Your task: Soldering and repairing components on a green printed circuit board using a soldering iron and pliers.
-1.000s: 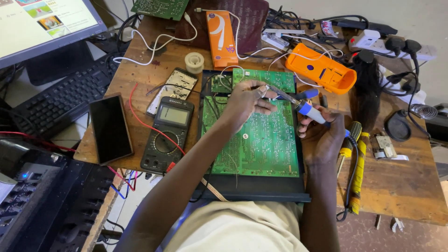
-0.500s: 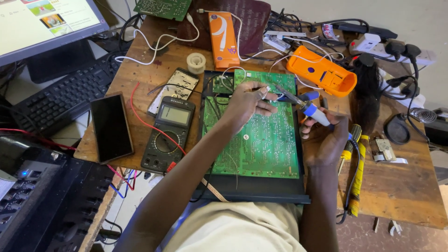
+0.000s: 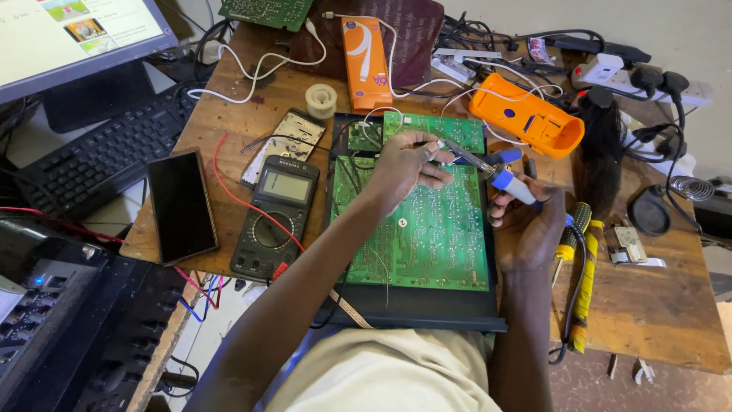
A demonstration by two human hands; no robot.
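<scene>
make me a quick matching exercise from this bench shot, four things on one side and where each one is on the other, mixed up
Things:
1. soldering iron
2. multimeter
3. smartphone
4. roll of solder wire

Places:
A. lying dark-screened near the left edge of the wooden table
B. held in the right hand over the green circuit board
C. standing behind the board, beside the orange box
D. between the smartphone and the board

Pairs: 1-B, 2-D, 3-A, 4-C

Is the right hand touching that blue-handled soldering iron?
Touching. The head view shows the right hand wrapped around the soldering iron handle, fingers closed on it.
</scene>
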